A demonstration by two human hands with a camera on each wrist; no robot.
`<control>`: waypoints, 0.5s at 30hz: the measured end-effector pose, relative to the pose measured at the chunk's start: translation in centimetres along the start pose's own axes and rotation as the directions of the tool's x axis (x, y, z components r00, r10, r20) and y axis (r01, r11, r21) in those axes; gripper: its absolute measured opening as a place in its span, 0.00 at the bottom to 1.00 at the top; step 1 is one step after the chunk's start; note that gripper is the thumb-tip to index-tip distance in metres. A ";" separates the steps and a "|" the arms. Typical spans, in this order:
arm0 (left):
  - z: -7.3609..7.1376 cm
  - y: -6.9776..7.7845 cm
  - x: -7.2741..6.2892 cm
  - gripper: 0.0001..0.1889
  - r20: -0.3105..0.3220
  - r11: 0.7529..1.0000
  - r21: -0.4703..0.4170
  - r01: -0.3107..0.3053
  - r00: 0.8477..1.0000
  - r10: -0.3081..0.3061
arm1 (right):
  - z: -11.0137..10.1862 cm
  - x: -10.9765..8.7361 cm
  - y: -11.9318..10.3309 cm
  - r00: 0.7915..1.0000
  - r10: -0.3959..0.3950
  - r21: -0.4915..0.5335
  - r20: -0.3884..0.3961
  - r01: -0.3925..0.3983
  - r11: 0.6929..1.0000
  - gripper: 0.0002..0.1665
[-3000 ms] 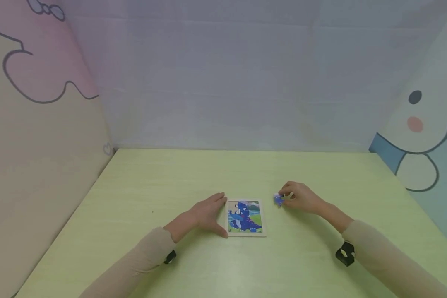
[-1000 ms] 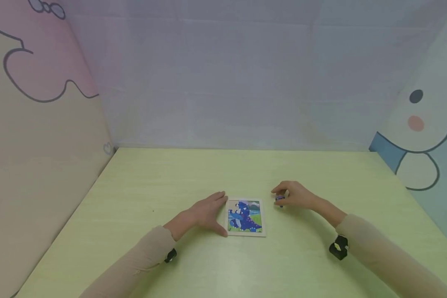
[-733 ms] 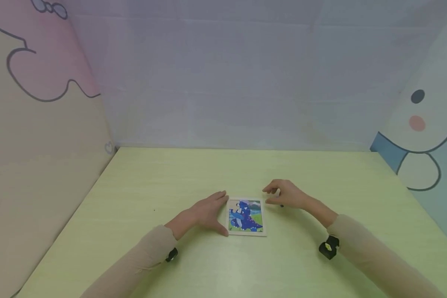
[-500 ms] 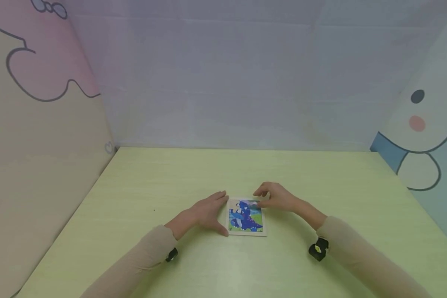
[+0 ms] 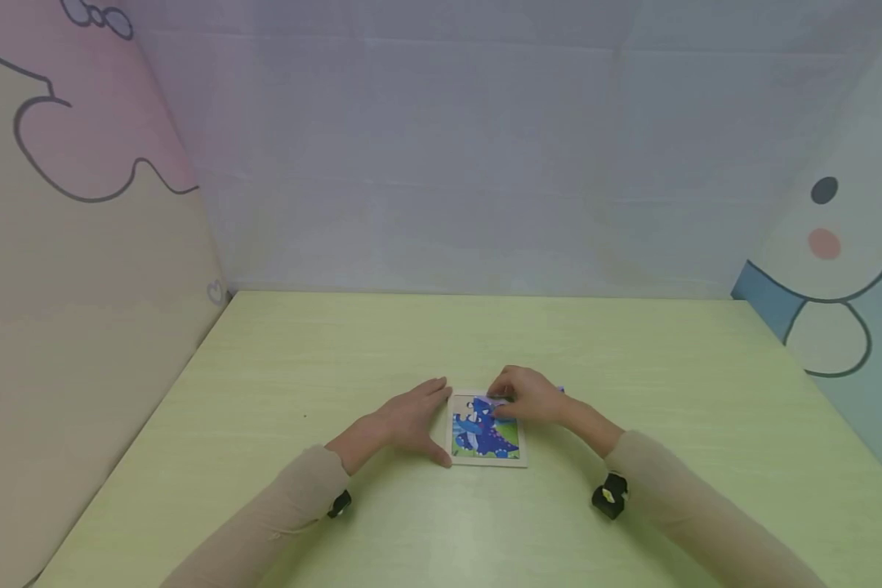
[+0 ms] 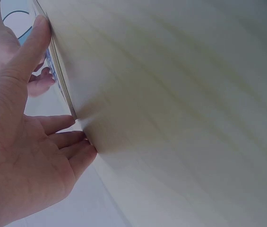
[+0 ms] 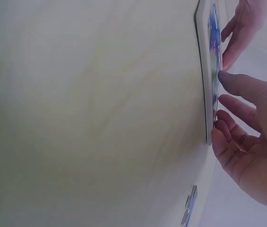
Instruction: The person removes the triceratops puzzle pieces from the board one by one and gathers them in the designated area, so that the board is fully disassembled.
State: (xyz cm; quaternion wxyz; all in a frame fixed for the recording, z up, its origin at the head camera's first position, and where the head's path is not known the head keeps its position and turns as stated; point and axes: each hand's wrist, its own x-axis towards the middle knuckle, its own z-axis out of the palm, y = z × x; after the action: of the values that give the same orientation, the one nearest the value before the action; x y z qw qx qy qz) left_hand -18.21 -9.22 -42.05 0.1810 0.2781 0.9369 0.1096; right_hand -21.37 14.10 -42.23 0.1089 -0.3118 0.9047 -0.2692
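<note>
Over the puzzle (image 5: pixel 485 441) now, right hand (image 5: pixel 532 397)

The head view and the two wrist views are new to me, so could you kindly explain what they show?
There is no robot here; this is bare-handed human work. The wide picture comes from a head-worn camera looking forward and down; the two tilted close-ups come from cameras on the left and right wrists, probably the black units there. On the yellowish table lies a blue dinosaur puzzle in a light frame, with a loose piece off to its right. The left hand rests along the frame's left edge. The right hand touches the puzzle's upper right; neither is seen lifting anything.
</note>
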 end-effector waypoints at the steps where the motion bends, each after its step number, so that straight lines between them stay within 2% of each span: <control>1: 0.0 0.0 0.0 0.58 -0.001 1.000 0.002 -0.001 1.000 0.001 | 0.0 0.0 0.0 1.000 -0.001 -0.008 -0.002 0.001 1.000 0.14; 9: -0.2 0.0 -0.2 0.58 -0.001 1.000 -0.003 -0.004 1.000 0.004 | 0.1 0.2 -0.5 1.000 0.019 -0.003 0.009 -0.019 1.000 0.12; 15: -0.3 -0.1 -0.4 0.58 -0.004 1.000 -0.009 0.000 1.000 0.000 | -0.3 0.9 -1.0 0.991 0.119 0.102 0.068 -0.126 0.987 0.12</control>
State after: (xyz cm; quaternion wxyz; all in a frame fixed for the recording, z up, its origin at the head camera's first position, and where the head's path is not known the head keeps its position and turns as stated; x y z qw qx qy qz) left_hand -18.08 -9.53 -41.75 0.1804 0.2771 0.9368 0.1143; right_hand -21.69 13.02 -41.49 0.1693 -0.2575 0.9027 -0.3001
